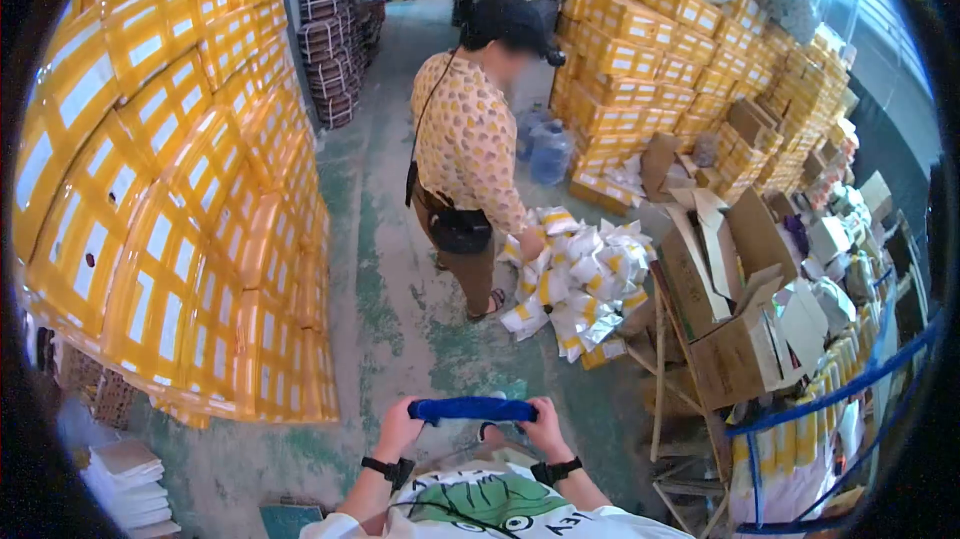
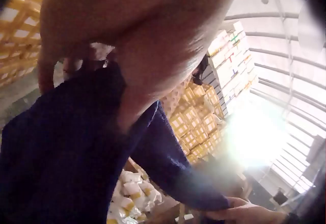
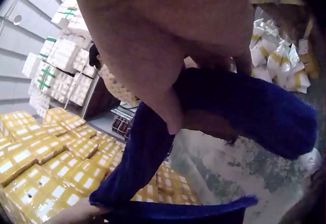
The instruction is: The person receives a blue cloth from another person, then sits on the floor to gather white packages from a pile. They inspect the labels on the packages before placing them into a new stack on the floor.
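A dark blue cloth (image 1: 474,409) is stretched level between both hands in front of the body. My left hand (image 1: 401,427) grips its left end, and my right hand (image 1: 544,425) holds the right end. In the left wrist view the left hand (image 2: 137,35) pinches the cloth (image 2: 61,142), with the other hand at the far end. The right wrist view has the right hand (image 3: 173,35) with thumb and fingers around the folded cloth (image 3: 244,101).
A person (image 1: 470,139) in a patterned shirt stands ahead, one hand on a pile of white and yellow packets (image 1: 580,274). Yellow-taped boxes (image 1: 180,239) are stacked high at left, more (image 1: 640,59) at back right. Open cartons (image 1: 735,349) and a blue rail (image 1: 850,389) stand right.
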{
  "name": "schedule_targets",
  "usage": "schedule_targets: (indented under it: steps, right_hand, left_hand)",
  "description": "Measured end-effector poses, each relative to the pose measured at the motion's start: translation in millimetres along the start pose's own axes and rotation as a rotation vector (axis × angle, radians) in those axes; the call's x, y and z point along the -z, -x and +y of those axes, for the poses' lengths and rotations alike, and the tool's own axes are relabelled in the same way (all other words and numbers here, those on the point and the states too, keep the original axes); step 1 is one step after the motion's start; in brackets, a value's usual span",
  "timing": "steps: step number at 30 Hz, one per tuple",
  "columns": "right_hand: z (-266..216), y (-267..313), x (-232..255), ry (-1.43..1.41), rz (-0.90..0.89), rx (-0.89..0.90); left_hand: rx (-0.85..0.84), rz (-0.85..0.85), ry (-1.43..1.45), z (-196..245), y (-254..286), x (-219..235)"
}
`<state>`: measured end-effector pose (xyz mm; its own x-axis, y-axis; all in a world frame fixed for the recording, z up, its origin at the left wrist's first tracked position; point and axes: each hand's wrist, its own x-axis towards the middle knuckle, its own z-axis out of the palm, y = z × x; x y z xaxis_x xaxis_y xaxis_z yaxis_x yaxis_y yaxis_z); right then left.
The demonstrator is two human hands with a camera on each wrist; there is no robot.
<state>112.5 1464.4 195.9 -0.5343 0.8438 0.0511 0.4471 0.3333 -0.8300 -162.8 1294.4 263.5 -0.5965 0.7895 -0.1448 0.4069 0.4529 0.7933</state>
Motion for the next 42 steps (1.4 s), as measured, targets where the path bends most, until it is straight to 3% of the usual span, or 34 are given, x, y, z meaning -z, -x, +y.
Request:
schedule_targets:
  steps: [2,4,6,7,8,10,12,13,15,16,18,20,22,23,24,26,28,29,30,32,36,38,39,40,42]
  right_hand:
    - [12.7,-39.6,5.1,-0.091,0.058,-0.032]
    - [16.8,-73.5,12.7,-0.129,0.024,-0.062]
    - [10.1,-107.4,28.7,-0.039,-0.047,-0.039]
    - [15.0,-124.5,35.3,-0.023,-0.219,-0.109]
    - [17.9,-137.4,37.4,-0.033,-0.229,-0.106]
    - [8.4,-161.9,45.9,0.001,-0.502,0.033]
    - [-3.4,-177.9,43.0,-0.086,-0.525,0.177]
    - [-27.9,-189.7,46.1,-0.162,-0.533,0.195]
    - [-30.0,-200.5,30.8,-0.292,-0.463,0.426]
    - [-21.4,-199.0,16.5,-0.311,-0.448,0.377]
    - [-5.0,-195.9,-8.7,-0.808,-0.616,0.066]
    - [-5.0,-195.7,-8.5,-0.806,-0.551,0.039]
    - [-4.5,-202.9,-6.8,-0.786,-0.491,0.046]
    - [-2.2,-201.3,-5.2,-0.760,-0.422,-0.031]
    - [0.2,-196.9,-5.3,-0.730,-0.362,-0.111]
    - [2.7,-196.7,0.5,-0.775,-0.315,-0.154]
    - [-3.0,-204.5,25.3,-0.541,-0.310,-0.091]
    - [6.2,-205.9,23.0,-0.479,-0.206,-0.039]
    - [8.2,-208.1,24.7,-0.416,-0.102,0.011]
    - [0.0,-208.6,40.0,-0.593,-0.104,-0.188]
    - [-26.6,-215.2,57.9,-0.773,-0.023,-0.230]
    - [-51.9,-212.6,72.5,-0.900,-0.073,-0.162]
    - [-60.1,-209.6,74.8,-0.914,-0.072,-0.176]
    - [-66.9,-209.6,76.4,-0.934,-0.121,-0.149]
    - [-82.1,-210.2,80.3,-0.947,-0.154,-0.103]
  left_hand:
    - [0.001,0.054,-0.044,20.8,-25.0,-9.7]
    - [0.000,0.001,0.005,26.2,-55.7,-19.3]
    - [-0.013,-0.027,-0.113,45.0,-85.7,-23.5]
    - [0.000,-0.027,-0.126,64.7,-94.1,-19.5]
    - [-0.005,-0.059,-0.073,86.2,-102.7,-16.4]
    - [0.003,-0.085,-0.031,126.2,-125.6,-18.5]
    - [-0.029,-0.272,0.075,151.9,-130.3,-25.8]
    - [0.004,-0.302,0.063,149.0,-131.6,-37.2]
    - [-0.150,-0.282,0.158,134.3,-139.0,-68.2]
    - [-0.130,-0.331,0.145,146.1,-138.3,-74.9]
    - [-0.268,-0.258,0.306,188.0,-145.2,-73.8]
    - [-0.178,-0.346,0.198,199.9,-152.4,-61.3]
    - [-0.013,-0.349,0.329,191.6,-165.5,-53.1]
    - [-0.013,-0.246,0.617,190.7,-163.5,-55.4]
    - [-0.002,-0.268,0.605,186.9,-164.4,-51.0]
    - [0.172,-0.126,0.678,173.0,-166.7,-31.9]
    - [0.174,-0.149,0.738,159.1,-168.1,-22.8]
    - [0.158,-0.152,0.807,152.4,-172.3,-20.3]
    - [0.163,-0.180,0.796,146.0,-176.6,-17.6]
    - [0.250,-0.240,0.728,131.4,-184.8,-11.4]
    - [0.343,-0.224,0.698,82.2,-192.0,-19.9]
    - [0.232,-0.343,0.284,76.2,-184.3,-31.7]
    - [0.206,-0.463,0.227,84.0,-182.1,-34.0]
    - [0.212,-0.469,0.217,94.2,-173.6,-35.9]
    - [-0.219,-0.424,-0.260,120.9,-162.7,-43.1]
